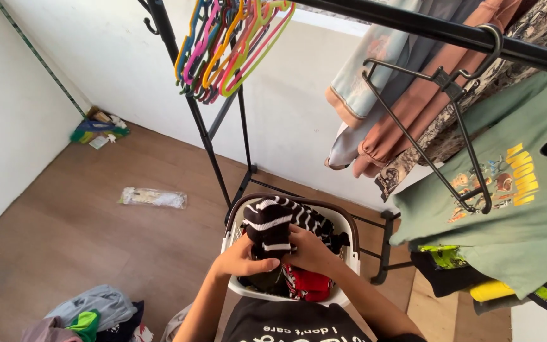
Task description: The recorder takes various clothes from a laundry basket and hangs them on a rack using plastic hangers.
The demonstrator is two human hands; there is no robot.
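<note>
Both hands hold a black and white striped garment (281, 221) over a white laundry basket (347, 223) with a brown rim. My left hand (238, 258) grips the garment's lower left side. My right hand (310, 251) grips its lower right side. The basket stands on the floor in front of me and holds more clothes, among them a red piece (308, 285) and a dark one.
A black clothes rack (425, 26) crosses above, with coloured plastic hangers (232, 44), an empty black hanger (438, 126) and hung clothes, including a green printed T-shirt (508, 209). A clothes pile (90, 313) lies bottom left, a plastic bag (153, 197) on the wooden floor.
</note>
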